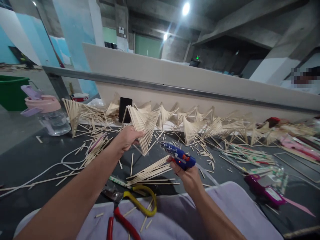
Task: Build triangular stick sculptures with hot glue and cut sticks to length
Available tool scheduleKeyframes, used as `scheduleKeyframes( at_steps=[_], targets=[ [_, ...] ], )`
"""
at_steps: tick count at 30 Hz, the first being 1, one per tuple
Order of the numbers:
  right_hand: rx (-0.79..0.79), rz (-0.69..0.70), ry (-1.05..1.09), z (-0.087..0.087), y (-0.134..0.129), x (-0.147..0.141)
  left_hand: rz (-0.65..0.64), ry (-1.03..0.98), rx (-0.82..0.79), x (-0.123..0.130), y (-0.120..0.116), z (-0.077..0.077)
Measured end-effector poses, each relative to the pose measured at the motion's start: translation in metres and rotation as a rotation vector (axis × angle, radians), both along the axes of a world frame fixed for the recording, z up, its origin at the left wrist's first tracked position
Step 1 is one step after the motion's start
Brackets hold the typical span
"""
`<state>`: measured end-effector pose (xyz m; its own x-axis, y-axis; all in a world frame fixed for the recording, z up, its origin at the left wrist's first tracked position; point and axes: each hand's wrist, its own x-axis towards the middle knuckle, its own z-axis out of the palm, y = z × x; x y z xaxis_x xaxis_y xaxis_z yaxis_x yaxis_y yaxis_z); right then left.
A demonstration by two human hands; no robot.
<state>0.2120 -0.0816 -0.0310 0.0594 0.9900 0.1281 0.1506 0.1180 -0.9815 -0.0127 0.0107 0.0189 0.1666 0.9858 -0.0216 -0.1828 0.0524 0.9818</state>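
Observation:
My left hand (129, 137) pinches the left edge of a twisted fan-shaped model (146, 128) made of thin wooden sticks, its lower point close to the dark table. In my right hand (183, 171) is a blue glue gun (178, 156), its nozzle aimed left toward the model but apart from it. Loose wooden sticks (150, 171) lie in a bundle below, between my hands. Nearer to me, pliers (133, 200) with one yellow and one red handle rest partly on a lilac towel (225, 206).
More stick models (192, 128) line the back of the table. A black phone (125, 110) stands behind the held model. At left are a water bottle (53, 116) and a white cable (62, 162); at right, a magenta object (265, 190). Another person is at the far right.

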Motion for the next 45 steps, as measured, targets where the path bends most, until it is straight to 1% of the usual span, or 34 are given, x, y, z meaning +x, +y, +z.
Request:
scheduleKeyframes(
  at_steps=[3, 5, 7, 9, 12, 14, 17, 22, 24, 28, 35, 40, 45],
  targets=[
    [-0.01, -0.052, -0.027, -0.008, 0.0, 0.002, 0.016, 0.028, -0.01, 0.003, 0.0, -0.003],
    [0.033, -0.06, -0.07, -0.009, 0.0, 0.004, 0.005, 0.042, -0.018, 0.006, -0.002, -0.004],
    [0.099, -0.048, -0.148, -0.008, 0.0, 0.005, -0.019, 0.048, -0.015, 0.009, -0.004, -0.005],
    [0.152, -0.07, -0.234, -0.005, -0.001, 0.006, -0.032, 0.065, -0.008, 0.012, -0.006, -0.004],
    [0.189, -0.107, -0.321, -0.001, -0.002, 0.006, -0.037, 0.086, 0.018, 0.016, -0.009, -0.004],
    [0.195, -0.083, -0.357, -0.001, -0.002, 0.006, -0.053, 0.09, 0.039, 0.017, -0.01, -0.004],
    [0.208, -0.069, -0.399, -0.007, -0.001, 0.007, -0.053, 0.106, 0.058, 0.019, -0.012, -0.004],
    [0.239, -0.129, -0.473, -0.014, 0.0, 0.007, -0.058, 0.106, 0.071, 0.021, -0.014, -0.004],
    [0.244, -0.147, -0.494, -0.014, 0.001, 0.007, -0.06, 0.106, 0.074, 0.022, -0.016, -0.002],
    [0.231, -0.131, -0.509, -0.014, 0.001, 0.005, -0.064, 0.08, 0.065, 0.022, -0.017, 0.0],
    [0.317, -0.171, -0.596, -0.02, 0.002, 0.006, -0.072, 0.038, 0.03, 0.02, -0.016, 0.001],
    [0.341, -0.179, -0.597, -0.019, 0.003, 0.009, -0.043, 0.045, 0.002, 0.018, -0.015, 0.002],
    [0.342, -0.13, -0.635, -0.015, 0.002, 0.008, 0.006, 0.061, -0.05, 0.02, -0.015, 0.003]
  ],
)
